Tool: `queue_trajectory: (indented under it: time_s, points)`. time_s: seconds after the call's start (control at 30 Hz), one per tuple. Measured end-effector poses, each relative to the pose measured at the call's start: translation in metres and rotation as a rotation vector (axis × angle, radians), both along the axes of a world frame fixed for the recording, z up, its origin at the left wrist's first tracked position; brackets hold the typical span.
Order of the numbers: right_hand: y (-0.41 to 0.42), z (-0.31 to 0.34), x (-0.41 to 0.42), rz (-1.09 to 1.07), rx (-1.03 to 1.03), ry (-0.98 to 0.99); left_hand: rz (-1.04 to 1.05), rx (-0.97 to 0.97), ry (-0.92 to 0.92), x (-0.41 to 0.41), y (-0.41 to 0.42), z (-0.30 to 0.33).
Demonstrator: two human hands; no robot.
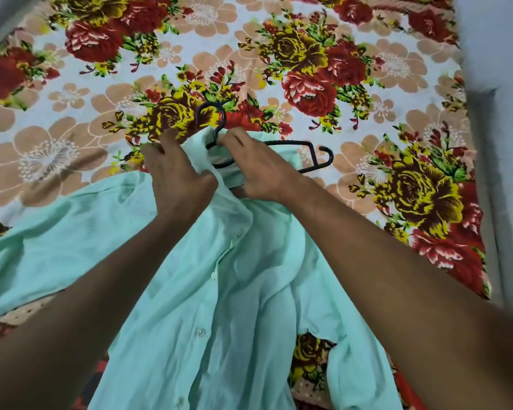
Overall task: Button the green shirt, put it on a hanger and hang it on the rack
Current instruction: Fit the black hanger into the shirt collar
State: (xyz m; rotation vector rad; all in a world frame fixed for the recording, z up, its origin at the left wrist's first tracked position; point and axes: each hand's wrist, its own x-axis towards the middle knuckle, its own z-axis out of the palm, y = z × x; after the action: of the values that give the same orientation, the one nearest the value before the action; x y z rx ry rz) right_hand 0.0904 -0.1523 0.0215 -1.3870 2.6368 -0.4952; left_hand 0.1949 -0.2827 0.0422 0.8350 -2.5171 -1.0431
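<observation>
One green shirt [243,306] lies front-up on the floral bedsheet [71,119], placket buttoned; three buttons countable, no readable label or writing anywhere. At the shirt's collar end, two hands work. Left hand [175,176]: fingers curled, gripping the collar fabric. Right hand [258,170]: fingers curled, pinching collar cloth together with the hanger wire. One black hanger [305,156] lies partly inside the shirt's neck opening; its hook sticks out beyond the collar, one shoulder end juts right of the collar, uncovered.
</observation>
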Motion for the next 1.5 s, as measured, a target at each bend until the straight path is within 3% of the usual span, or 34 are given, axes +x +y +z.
queue_trajectory:
  time_s: [0.2, 0.37, 0.47, 0.57, 0.7, 0.83, 0.97, 1.07, 1.23, 1.33, 1.43, 1.5]
  points:
    - [0.023, -0.014, 0.013, -0.197, -0.155, -0.104, -0.373, -0.586, -0.031, -0.015, 0.01, -0.019]
    - [0.066, -0.032, 0.051, -0.7, -0.464, 0.077, -0.806, -0.527, -0.201, -0.043, 0.006, -0.036]
    - [0.081, -0.043, 0.066, -0.775, -0.279, -0.087, -0.944, -0.562, -0.275, -0.059, 0.007, -0.039]
    - [0.088, -0.049, 0.072, -0.76, -0.126, -0.198, -0.985, -0.603, -0.304, -0.067, 0.005, -0.036]
    - [0.095, -0.047, 0.068, -0.876, -0.315, -0.223, -1.02, -0.608, -0.309, -0.068, 0.001, -0.031]
    - [0.091, -0.037, 0.066, -0.958, -0.36, -0.276, -1.02, -0.595, -0.313, -0.071, -0.004, -0.014]
    - [0.078, -0.018, 0.061, -1.22, -0.501, -0.552, -1.007, -0.467, -0.415, -0.078, -0.007, -0.003]
    - [0.065, -0.016, 0.052, -1.249, -0.364, -0.666, -1.004, -0.368, -0.449, -0.081, -0.007, 0.005]
    - [0.04, -0.024, 0.04, -1.301, -0.13, -0.538, -0.978, -0.281, -0.389, -0.08, -0.015, 0.01]
    - [0.038, -0.028, 0.037, -1.31, -0.107, -0.473, -0.972, -0.313, -0.357, -0.076, -0.016, 0.007]
    - [0.043, -0.029, 0.034, -1.354, -0.22, -0.468, -0.957, -0.338, -0.336, -0.076, -0.019, 0.006]
    - [0.048, -0.031, 0.035, -1.431, -0.45, -0.497, -0.953, -0.338, -0.316, -0.076, -0.019, 0.009]
